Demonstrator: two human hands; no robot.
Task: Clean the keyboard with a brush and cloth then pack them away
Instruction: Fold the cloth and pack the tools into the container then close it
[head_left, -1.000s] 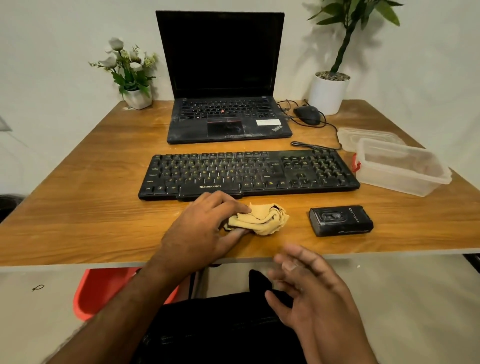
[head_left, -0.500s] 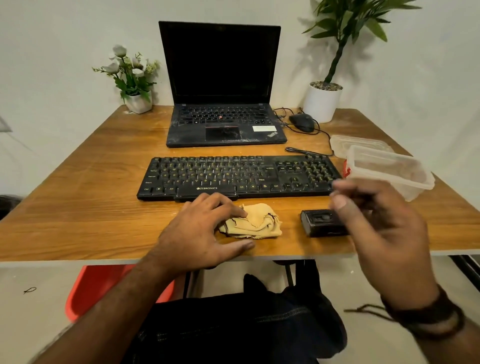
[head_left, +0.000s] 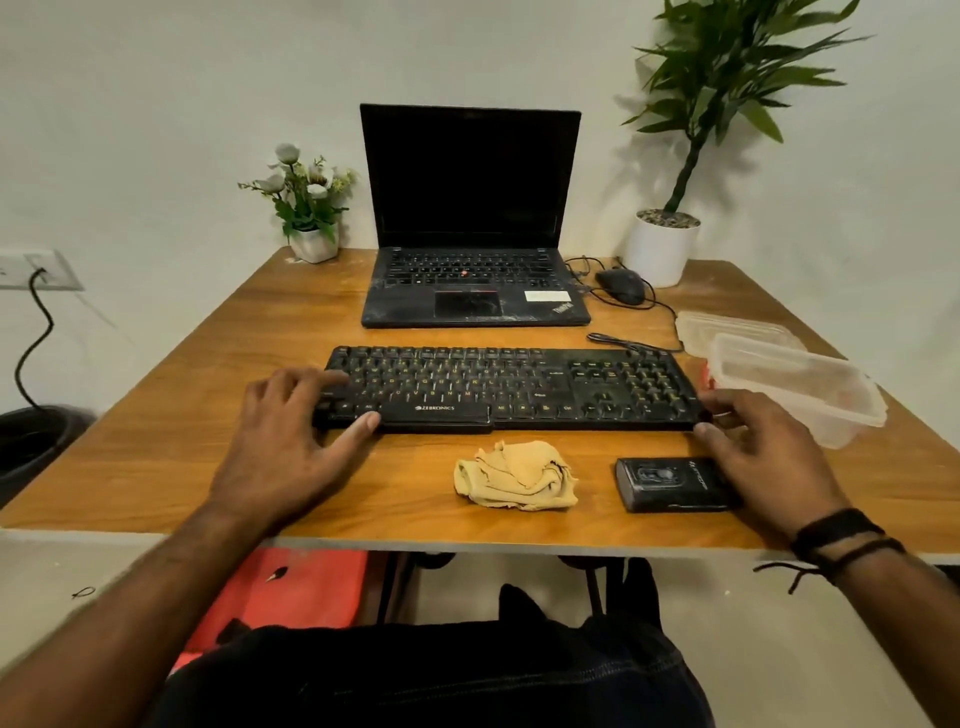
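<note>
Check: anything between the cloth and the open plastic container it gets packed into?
Partly. The black case and the right hand sit between the cloth and the container. Lifting the cloth over them looks unobstructed; the container's top is open.

Soft, even indoor light, wide-angle view with bent edges.

The potted plant (head_left: 727, 78) throws a soft blurred shadow leftward onto the wall (head_left: 156, 104), and the flower pot (head_left: 311, 244) shades the wall beside it, so light comes from the right front. The table (head_left: 182, 415) shows mild sheen, no harsh glare. The left hand (head_left: 280, 441) is slightly motion-blurred at its fingers (head_left: 317, 376); table edges bow outward from lens distortion.
</note>
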